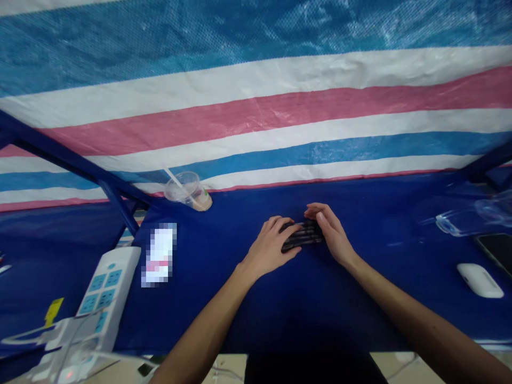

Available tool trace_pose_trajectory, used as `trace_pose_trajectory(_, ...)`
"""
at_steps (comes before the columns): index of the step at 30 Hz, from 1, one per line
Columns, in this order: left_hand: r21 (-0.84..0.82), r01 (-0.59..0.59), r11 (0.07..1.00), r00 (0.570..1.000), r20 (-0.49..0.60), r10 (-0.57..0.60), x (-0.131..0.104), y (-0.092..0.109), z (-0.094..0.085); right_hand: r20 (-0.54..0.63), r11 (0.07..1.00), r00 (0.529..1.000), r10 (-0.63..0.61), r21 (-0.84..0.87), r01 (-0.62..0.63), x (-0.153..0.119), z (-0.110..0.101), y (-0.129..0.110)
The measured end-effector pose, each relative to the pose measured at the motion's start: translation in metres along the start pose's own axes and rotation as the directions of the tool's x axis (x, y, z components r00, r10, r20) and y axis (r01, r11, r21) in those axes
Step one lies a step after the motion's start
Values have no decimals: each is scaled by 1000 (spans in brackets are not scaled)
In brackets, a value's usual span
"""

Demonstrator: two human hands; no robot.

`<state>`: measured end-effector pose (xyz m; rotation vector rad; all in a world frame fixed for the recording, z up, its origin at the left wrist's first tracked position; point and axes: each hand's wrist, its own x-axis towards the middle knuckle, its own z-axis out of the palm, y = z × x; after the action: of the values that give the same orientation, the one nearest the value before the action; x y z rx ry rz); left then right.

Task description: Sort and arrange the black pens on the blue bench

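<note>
Several black pens or similar slim sticks [304,236] lie side by side in a bundle on the dark blue table [320,309], between my two hands. My left hand [274,246] is wrapped over the left end of the bundle, its thumb along the near side and its fingers across the top. At the right end, my right hand [331,232] rests its palm side against the tips, fingers extended and bent slightly inward. Parts of the bundle are hidden under the left fingers.
A clear plastic cup with straw [190,191] stands at the back left. Left are a blurred-out phone-like object [159,256] and a white power strip [108,288]. Right are a white case [480,280], a dark phone [498,248] and a clear bottle [460,221]. Striped sheeting [280,112] hangs behind.
</note>
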<state>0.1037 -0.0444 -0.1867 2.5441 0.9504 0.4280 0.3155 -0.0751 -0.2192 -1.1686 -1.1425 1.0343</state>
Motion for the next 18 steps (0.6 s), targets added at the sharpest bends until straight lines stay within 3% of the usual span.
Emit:
trace_pose_trajectory(5, -14, -3, 1000, 1000, 8, 3, 1, 0, 1, 36, 1000, 999, 3, 21, -3, -4, 7, 0)
trace_pose_trajectory(10, -45, -4, 999, 1000, 13, 4, 2, -5, 2, 151, 983, 988, -23, -175, 49, -8, 8, -12)
trace_pose_trajectory(15, -31, 15, 999, 1000, 21, -14, 2, -7, 4, 373, 818, 920, -121, -488, 306, -7, 3, -12)
trace_pose_trajectory(18, 4, 22, 1000, 1000, 19, -23, 1, -7, 4, 430, 705, 893, -130, -593, 389, -6, 0, -7)
